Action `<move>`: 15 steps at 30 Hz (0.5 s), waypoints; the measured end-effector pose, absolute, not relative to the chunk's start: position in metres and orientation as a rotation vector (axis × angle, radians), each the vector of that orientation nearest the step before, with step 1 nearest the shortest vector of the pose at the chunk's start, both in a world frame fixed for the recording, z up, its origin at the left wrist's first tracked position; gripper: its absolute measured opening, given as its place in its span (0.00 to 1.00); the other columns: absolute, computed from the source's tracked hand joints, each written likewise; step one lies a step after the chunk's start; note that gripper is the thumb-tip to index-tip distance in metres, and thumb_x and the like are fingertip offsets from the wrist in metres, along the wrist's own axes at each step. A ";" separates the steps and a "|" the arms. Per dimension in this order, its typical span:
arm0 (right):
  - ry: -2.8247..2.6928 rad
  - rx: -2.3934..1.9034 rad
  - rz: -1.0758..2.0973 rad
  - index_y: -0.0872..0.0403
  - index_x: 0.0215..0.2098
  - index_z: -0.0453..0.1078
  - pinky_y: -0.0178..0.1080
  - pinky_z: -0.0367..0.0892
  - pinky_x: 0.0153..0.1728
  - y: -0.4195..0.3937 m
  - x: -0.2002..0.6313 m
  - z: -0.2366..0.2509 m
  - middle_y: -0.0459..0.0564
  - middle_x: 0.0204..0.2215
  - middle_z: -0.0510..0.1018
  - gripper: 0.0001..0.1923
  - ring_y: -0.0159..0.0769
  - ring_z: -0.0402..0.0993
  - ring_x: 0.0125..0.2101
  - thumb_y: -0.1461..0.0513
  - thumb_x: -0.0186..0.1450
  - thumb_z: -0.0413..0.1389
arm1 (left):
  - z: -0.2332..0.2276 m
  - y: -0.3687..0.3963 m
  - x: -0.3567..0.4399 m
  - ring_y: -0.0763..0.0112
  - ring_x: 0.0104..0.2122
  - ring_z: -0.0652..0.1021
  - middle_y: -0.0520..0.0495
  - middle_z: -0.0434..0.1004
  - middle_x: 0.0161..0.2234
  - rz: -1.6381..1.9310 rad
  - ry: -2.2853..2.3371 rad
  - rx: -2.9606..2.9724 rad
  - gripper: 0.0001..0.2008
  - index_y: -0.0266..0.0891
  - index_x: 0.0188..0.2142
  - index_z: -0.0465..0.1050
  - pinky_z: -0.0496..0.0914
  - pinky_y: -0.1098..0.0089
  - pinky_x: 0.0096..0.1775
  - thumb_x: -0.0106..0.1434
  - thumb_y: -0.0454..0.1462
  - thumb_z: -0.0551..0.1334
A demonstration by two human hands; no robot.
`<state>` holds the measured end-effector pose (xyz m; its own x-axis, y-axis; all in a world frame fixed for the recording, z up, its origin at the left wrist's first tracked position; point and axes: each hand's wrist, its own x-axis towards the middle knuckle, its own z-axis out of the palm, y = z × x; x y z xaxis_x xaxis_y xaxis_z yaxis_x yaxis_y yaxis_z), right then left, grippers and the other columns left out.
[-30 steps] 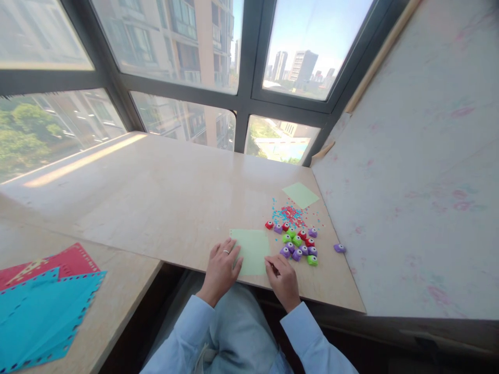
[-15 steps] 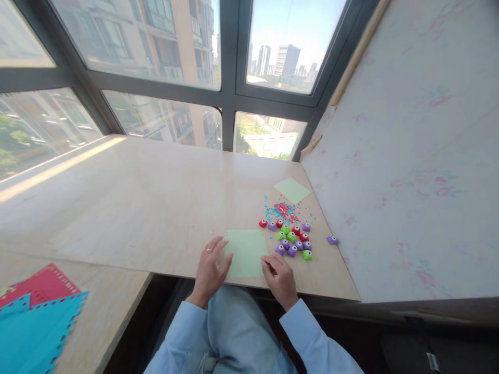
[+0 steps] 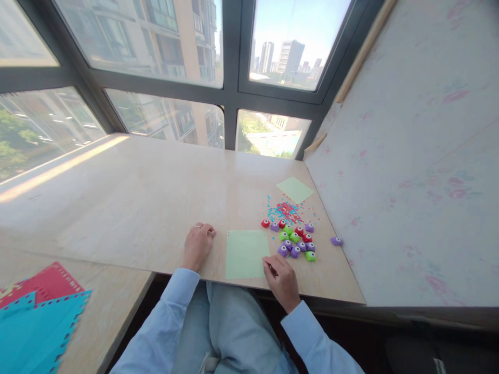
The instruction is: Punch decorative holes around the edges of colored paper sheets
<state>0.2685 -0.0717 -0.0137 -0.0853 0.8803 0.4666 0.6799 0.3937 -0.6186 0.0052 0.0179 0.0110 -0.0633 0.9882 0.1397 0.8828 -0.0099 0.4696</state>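
A pale green square sheet of paper (image 3: 246, 254) lies flat near the front edge of the tabletop, with small holes at its upper left corner. To its left, my left hand (image 3: 198, 246), with a ring on one finger, rests on the table apart from the sheet. Its fingers are curled together, and whatever they may hold is hidden. My right hand (image 3: 281, 278) has its fingers bent in a pinch at the sheet's right edge; what is between them cannot be made out. Just beyond that hand sit several small craft punches (image 3: 295, 237) in purple, green and red.
Behind the punches is a scatter of red and blue paper bits (image 3: 287, 210), then another green sheet (image 3: 295, 189). A lone purple punch (image 3: 336, 241) lies by the wall (image 3: 409, 208). Blue sheets (image 3: 47, 327) and a red sheet (image 3: 54, 280) with punched edges lie at the lower left.
My left hand has let go of the green sheet's left side and moved left onto the bare table, its fingers curling in. The right hand stays at the sheet's right edge.
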 end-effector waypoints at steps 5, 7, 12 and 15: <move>-1.840 -1.365 0.299 0.54 0.37 0.75 0.35 0.67 0.32 -0.072 0.268 -0.013 0.49 0.28 0.74 0.10 0.34 0.71 0.30 0.66 0.68 0.51 | 0.006 0.018 0.006 0.56 0.39 0.74 0.40 0.74 0.35 0.604 2.050 2.046 0.09 0.37 0.32 0.73 0.68 0.60 0.42 0.64 0.35 0.55; -1.844 -1.365 0.293 0.54 0.37 0.75 0.36 0.67 0.33 -0.072 0.268 -0.013 0.49 0.28 0.74 0.10 0.34 0.71 0.30 0.66 0.68 0.51 | 0.004 0.018 0.005 0.56 0.38 0.74 0.40 0.74 0.34 0.625 2.033 2.073 0.09 0.38 0.31 0.72 0.67 0.60 0.42 0.64 0.34 0.54; -1.854 -1.361 0.273 0.54 0.36 0.75 0.36 0.67 0.33 -0.072 0.268 -0.011 0.49 0.27 0.74 0.10 0.35 0.71 0.29 0.66 0.68 0.51 | 0.004 0.016 -0.004 0.60 0.36 0.74 0.43 0.75 0.32 0.773 1.968 1.896 0.07 0.39 0.30 0.68 0.66 0.63 0.39 0.62 0.35 0.54; -1.864 -1.362 0.262 0.54 0.36 0.75 0.36 0.67 0.33 -0.072 0.268 -0.011 0.49 0.27 0.74 0.11 0.35 0.71 0.29 0.67 0.68 0.50 | 0.004 0.014 -0.013 0.63 0.33 0.74 0.45 0.75 0.31 0.848 1.939 1.769 0.06 0.39 0.31 0.68 0.66 0.65 0.37 0.62 0.37 0.54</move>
